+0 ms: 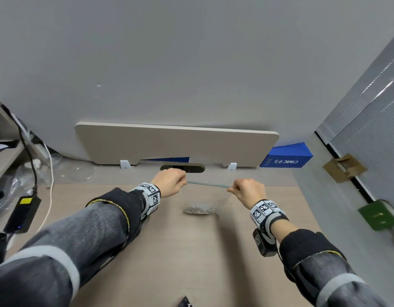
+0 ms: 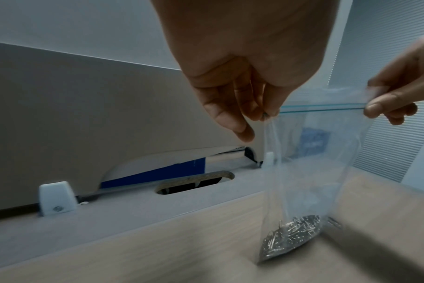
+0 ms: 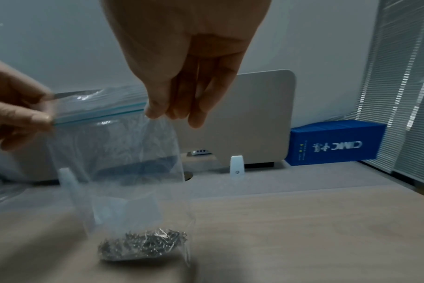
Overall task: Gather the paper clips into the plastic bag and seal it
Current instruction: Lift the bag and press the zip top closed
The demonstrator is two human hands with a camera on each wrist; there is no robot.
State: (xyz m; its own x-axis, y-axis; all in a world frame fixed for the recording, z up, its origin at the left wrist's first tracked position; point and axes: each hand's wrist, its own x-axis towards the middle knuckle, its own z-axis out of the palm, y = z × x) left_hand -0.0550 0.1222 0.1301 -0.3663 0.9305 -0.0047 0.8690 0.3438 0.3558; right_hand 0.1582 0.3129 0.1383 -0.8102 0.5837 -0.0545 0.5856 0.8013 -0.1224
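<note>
1. Paper clips (image 3: 143,247): a grey heap, all gathered at the bottom of the plastic bag (image 2: 310,172). No loose clips show on the desk (image 1: 191,251).
2. Plastic bag: clear, hung upright between two hands; its weighted bottom appears to rest on the desk, though contact is hard to confirm. The blue zip strip (image 1: 206,185) runs taut across the top.
3. Left hand (image 1: 170,182): fingers curled, pinching the left end of the zip strip between thumb and fingertips.
4. Right hand (image 1: 247,191): fingers likewise curled, pinching the right end of the strip.
5. Step in hand, by my reading: gathering looks done and sealing is under way. Whether the strip is already pressed shut along its full length cannot be told.
6. Next move, as a judgement: one hand should anchor its end while the other runs a firm pinch along the strip, then check the closure.
7. Edges: a beige partition panel (image 1: 176,145) stands behind the bag, with a cable slot (image 1: 182,168) just beyond the hands.
8. Room: open desk lies in front of the bag and to either side. A blue box (image 1: 286,157) stands far right; a black power adapter (image 1: 22,213) and white cable (image 1: 50,196) lie well apart at left.
</note>
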